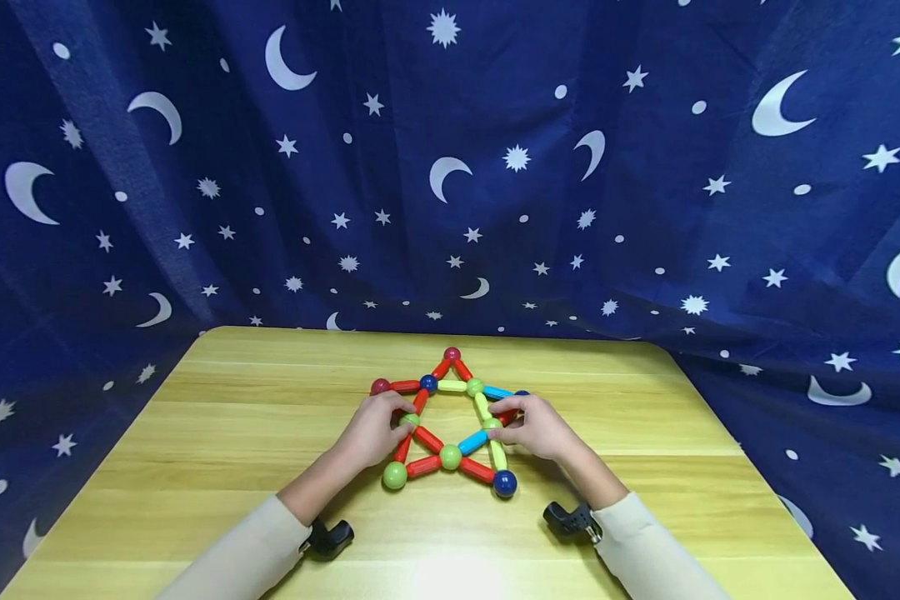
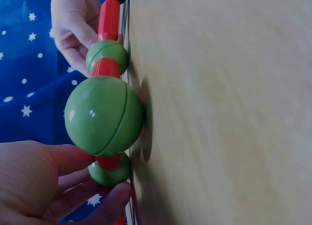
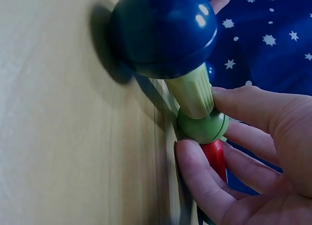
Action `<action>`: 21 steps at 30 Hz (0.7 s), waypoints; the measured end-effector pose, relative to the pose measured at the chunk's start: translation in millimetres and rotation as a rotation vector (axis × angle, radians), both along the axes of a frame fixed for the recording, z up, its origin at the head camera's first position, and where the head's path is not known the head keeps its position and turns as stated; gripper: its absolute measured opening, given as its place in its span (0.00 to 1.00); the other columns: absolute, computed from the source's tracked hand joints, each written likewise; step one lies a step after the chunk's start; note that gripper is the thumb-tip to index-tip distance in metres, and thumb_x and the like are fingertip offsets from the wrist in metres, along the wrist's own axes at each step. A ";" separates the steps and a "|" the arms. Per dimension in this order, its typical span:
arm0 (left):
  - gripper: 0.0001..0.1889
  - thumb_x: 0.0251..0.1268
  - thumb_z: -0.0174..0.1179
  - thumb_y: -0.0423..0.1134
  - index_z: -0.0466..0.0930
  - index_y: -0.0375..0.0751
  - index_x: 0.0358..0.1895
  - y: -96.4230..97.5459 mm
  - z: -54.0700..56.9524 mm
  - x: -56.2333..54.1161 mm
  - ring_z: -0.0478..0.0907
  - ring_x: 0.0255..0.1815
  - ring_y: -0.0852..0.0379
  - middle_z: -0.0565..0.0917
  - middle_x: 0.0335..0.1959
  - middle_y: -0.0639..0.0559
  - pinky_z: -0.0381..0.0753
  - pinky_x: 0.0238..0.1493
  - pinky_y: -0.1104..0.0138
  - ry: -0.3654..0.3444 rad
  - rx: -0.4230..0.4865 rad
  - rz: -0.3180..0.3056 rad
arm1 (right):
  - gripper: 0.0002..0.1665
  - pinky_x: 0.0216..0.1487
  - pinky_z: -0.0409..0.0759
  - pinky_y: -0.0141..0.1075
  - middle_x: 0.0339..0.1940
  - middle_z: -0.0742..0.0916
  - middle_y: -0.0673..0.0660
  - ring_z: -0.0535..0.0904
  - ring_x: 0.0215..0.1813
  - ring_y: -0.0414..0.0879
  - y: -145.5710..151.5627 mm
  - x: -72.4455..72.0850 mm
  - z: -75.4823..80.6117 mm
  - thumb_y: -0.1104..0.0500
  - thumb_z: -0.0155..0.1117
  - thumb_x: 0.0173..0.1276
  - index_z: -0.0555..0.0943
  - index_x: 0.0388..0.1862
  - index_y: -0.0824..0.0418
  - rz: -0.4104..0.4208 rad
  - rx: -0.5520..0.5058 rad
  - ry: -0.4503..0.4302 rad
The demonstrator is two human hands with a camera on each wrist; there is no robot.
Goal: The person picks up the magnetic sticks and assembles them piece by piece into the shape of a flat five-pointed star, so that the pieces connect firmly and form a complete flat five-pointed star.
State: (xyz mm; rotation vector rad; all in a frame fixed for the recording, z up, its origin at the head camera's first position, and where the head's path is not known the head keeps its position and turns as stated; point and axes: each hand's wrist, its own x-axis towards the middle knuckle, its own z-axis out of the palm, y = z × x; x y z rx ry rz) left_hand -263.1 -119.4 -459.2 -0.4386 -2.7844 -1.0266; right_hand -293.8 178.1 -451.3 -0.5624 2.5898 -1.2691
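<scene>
A five-pointed star of magnetic building rods and balls lies flat on the wooden table, its tip, a dark red ball (image 1: 452, 354), pointing away from me. My left hand (image 1: 375, 429) grips the star's left inner corner, fingers and thumb around a green ball (image 2: 109, 170) there. On the opposite side my right hand (image 1: 536, 427) pinches another green ball (image 3: 204, 125), its thumb and fingers on either side. Nearest me are a large green ball (image 1: 394, 476) at the left point and a dark blue ball (image 1: 505, 483) at the right. A blue rod (image 1: 473, 442) joins two green balls.
The star stands in the middle of the light wooden table (image 1: 217, 442). Behind and beside it hangs a dark blue curtain (image 1: 390, 183) with white moons and stars. Black wrist-worn devices (image 1: 330, 540) sit under both sleeves, low over the table.
</scene>
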 end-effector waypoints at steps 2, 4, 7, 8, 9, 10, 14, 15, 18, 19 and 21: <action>0.11 0.61 0.73 0.33 0.88 0.39 0.46 0.5 0.4 0.1 0.77 0.38 0.58 0.86 0.46 0.49 0.80 0.41 0.66 -0.010 0.001 0.003 | 0.26 0.33 0.83 0.32 0.41 0.86 0.62 0.83 0.36 0.46 -0.1 -0.2 -0.2 0.60 0.77 0.62 0.83 0.58 0.68 0.000 0.003 -0.004; 0.11 0.61 0.73 0.33 0.88 0.38 0.46 0.8 0.9 0.1 0.77 0.37 0.58 0.86 0.46 0.49 0.79 0.39 0.68 -0.018 0.004 0.005 | 0.26 0.34 0.83 0.32 0.41 0.86 0.61 0.82 0.36 0.46 -0.2 -0.5 -0.4 0.60 0.78 0.62 0.83 0.58 0.68 -0.005 0.007 -0.008; 0.11 0.61 0.73 0.33 0.88 0.38 0.46 1.2 1.2 -0.5 0.77 0.38 0.58 0.86 0.46 0.48 0.80 0.40 0.67 -0.017 0.002 0.004 | 0.26 0.34 0.83 0.32 0.42 0.86 0.61 0.82 0.37 0.45 -0.3 -1.1 -0.5 0.59 0.78 0.62 0.84 0.58 0.67 -0.009 0.015 -0.009; 0.11 0.60 0.73 0.33 0.88 0.38 0.46 1.4 1.1 -0.7 0.78 0.39 0.57 0.86 0.47 0.48 0.80 0.41 0.66 -0.016 0.000 0.003 | 0.26 0.34 0.83 0.32 0.42 0.86 0.61 0.82 0.37 0.45 0.1 -1.4 -0.3 0.59 0.77 0.63 0.83 0.58 0.67 -0.009 0.017 -0.010; 0.11 0.60 0.73 0.33 0.88 0.38 0.46 1.5 1.1 -0.8 0.78 0.39 0.57 0.86 0.47 0.48 0.81 0.42 0.65 -0.014 -0.001 0.002 | 0.26 0.34 0.83 0.32 0.42 0.86 0.61 0.82 0.37 0.45 0.3 -1.3 -0.1 0.59 0.77 0.63 0.83 0.58 0.67 -0.010 0.018 -0.012; 0.11 0.60 0.73 0.33 0.88 0.38 0.46 1.6 1.1 -0.9 0.79 0.40 0.56 0.87 0.47 0.48 0.81 0.43 0.64 -0.012 -0.003 0.001 | 0.26 0.34 0.83 0.32 0.42 0.86 0.62 0.82 0.37 0.45 0.7 -1.5 0.3 0.59 0.77 0.63 0.83 0.58 0.67 -0.007 0.018 -0.011; 0.11 0.61 0.73 0.33 0.88 0.38 0.47 1.9 0.8 -1.1 0.80 0.43 0.54 0.87 0.48 0.47 0.82 0.47 0.60 -0.008 -0.003 -0.003 | 0.26 0.34 0.83 0.32 0.42 0.86 0.62 0.82 0.37 0.45 1.7 -1.9 1.1 0.60 0.77 0.63 0.84 0.58 0.67 -0.001 0.016 -0.009; 0.11 0.61 0.73 0.33 0.88 0.38 0.47 1.9 0.7 -1.1 0.80 0.44 0.53 0.87 0.48 0.47 0.82 0.48 0.59 -0.007 -0.002 -0.003 | 0.25 0.34 0.83 0.32 0.42 0.86 0.62 0.82 0.37 0.45 1.8 -1.9 1.0 0.60 0.77 0.63 0.84 0.58 0.67 0.000 0.015 -0.009; 0.11 0.61 0.73 0.32 0.88 0.38 0.47 1.8 0.8 -0.3 0.81 0.45 0.53 0.87 0.48 0.46 0.83 0.49 0.58 0.002 -0.006 0.002 | 0.25 0.34 0.83 0.33 0.41 0.86 0.62 0.82 0.36 0.45 2.2 -1.9 0.1 0.60 0.77 0.62 0.84 0.57 0.68 0.008 0.011 -0.007; 0.11 0.61 0.72 0.32 0.88 0.38 0.46 1.7 0.9 0.1 0.81 0.45 0.52 0.87 0.48 0.46 0.83 0.49 0.57 0.008 -0.008 0.002 | 0.25 0.34 0.84 0.33 0.41 0.86 0.61 0.82 0.36 0.45 2.0 -1.6 0.0 0.60 0.77 0.62 0.84 0.57 0.67 0.004 0.009 -0.009; 0.11 0.61 0.72 0.32 0.89 0.37 0.46 1.7 1.5 0.6 0.82 0.46 0.52 0.87 0.48 0.46 0.83 0.50 0.57 0.016 -0.009 0.002 | 0.24 0.34 0.84 0.34 0.40 0.86 0.60 0.82 0.36 0.45 1.7 -0.8 0.2 0.60 0.77 0.63 0.84 0.57 0.66 -0.004 0.006 -0.015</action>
